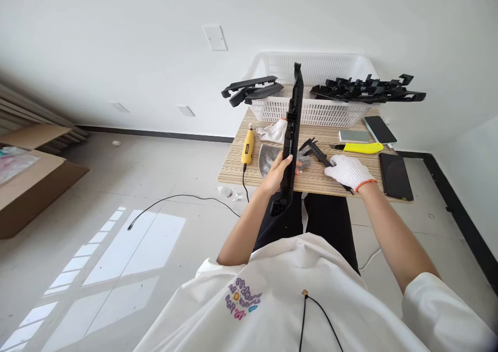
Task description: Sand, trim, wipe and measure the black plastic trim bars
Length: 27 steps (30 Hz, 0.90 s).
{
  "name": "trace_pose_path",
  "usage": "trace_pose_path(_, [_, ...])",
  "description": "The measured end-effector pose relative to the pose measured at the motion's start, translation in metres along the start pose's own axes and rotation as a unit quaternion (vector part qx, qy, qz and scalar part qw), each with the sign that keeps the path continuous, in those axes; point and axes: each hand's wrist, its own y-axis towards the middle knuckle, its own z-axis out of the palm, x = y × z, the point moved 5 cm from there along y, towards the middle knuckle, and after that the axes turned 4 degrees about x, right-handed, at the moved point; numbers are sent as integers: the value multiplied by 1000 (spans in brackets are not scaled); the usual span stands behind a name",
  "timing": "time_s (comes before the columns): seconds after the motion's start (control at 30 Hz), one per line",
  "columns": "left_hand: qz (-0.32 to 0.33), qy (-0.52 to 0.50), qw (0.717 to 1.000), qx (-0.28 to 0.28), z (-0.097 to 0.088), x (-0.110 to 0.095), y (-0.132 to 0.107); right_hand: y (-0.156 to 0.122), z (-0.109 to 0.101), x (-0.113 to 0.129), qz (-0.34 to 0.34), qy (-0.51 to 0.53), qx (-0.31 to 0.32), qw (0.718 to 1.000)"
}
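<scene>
My bare left hand (277,172) is wrapped round a long black plastic trim piece (292,129), held upright and slightly tilted above the table's front edge. In a white knit glove, my right hand (347,171) closes on a black caliper (319,154), whose jaws point up and left over the tabletop. Behind the trim piece lies a grey wad of material (268,157), partly hidden. A white glove (274,132) rests just beyond it. To the left on the table is a yellow corded rotary tool (247,147).
A white plastic basket (330,112) at the back holds black trim pieces (365,90) that overhang its sides. On the right lie a yellow utility knife (361,148), a grey block (354,136), a phone (380,130) and a black phone (396,176). A cardboard box (42,186) stands on the floor left.
</scene>
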Motion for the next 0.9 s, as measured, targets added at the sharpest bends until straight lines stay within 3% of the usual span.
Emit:
trace_pose_path(0.1, [-2, 16, 1000, -5, -1, 2, 0, 0, -1, -8, -19, 18, -32, 999])
trace_pose_path(0.23, [-8, 4, 1000, -3, -3, 7, 1, 3, -3, -22, -51, 85, -119, 988])
trace_pose_path(0.43, [-13, -19, 999, 33, -4, 6, -2, 2, -15, -34, -187, 231, -221, 929])
trace_pose_path(0.67, [-15, -33, 999, 32, -6, 10, -3, -21, -57, -19, -283, 166, -323, 888])
trace_pose_path(0.9, [-16, -2, 998, 58, -4, 6, -4, -33, -97, -11, -334, 154, -346, 863])
